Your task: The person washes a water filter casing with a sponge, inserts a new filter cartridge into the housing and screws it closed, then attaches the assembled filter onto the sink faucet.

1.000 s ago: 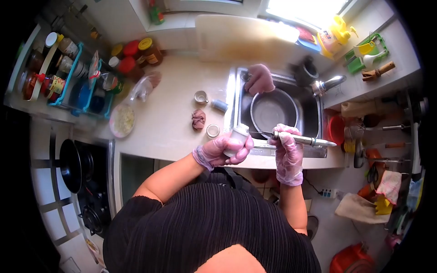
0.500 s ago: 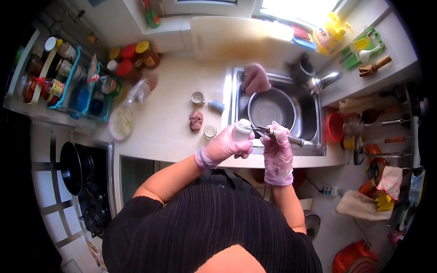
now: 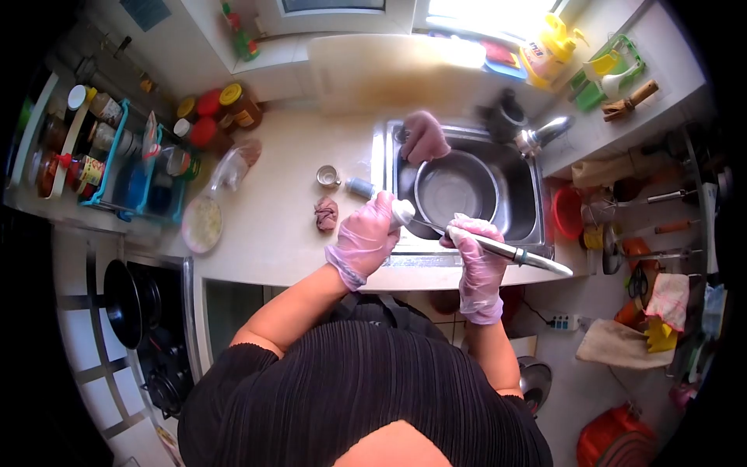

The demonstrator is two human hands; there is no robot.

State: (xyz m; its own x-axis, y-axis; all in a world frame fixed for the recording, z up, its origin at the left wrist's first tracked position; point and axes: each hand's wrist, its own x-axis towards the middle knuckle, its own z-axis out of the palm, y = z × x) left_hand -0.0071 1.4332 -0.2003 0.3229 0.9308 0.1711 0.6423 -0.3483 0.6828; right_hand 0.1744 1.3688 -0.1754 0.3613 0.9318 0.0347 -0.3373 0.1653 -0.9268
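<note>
My gloved left hand (image 3: 362,243) is wrapped round a small white bottle (image 3: 402,212), its top tilted to the right. My gloved right hand (image 3: 481,261) grips a slim tool with a long silver handle (image 3: 537,261). The tool's thin tip meets the bottle's top; I cannot tell its exact kind. Left of the hands lie a crumpled brown cloth (image 3: 326,213), a small round metal cup (image 3: 327,177) and a grey cylinder (image 3: 360,187). Just beyond the hands, a round metal basin (image 3: 489,175) sits in the sink (image 3: 530,226).
A pink cloth (image 3: 425,137) hangs over the sink's far left corner, and the faucet (image 3: 545,134) rises at its right. Jars (image 3: 240,106) and a plate of food (image 3: 202,224) stand at the left. Utensils and a red bowl (image 3: 568,212) are at the right.
The white bottle has tipped from upright to leaning right, and my left hand has turned with it. The tool's handle has swung outward to the right. A small glass ring on the counter is now hidden.
</note>
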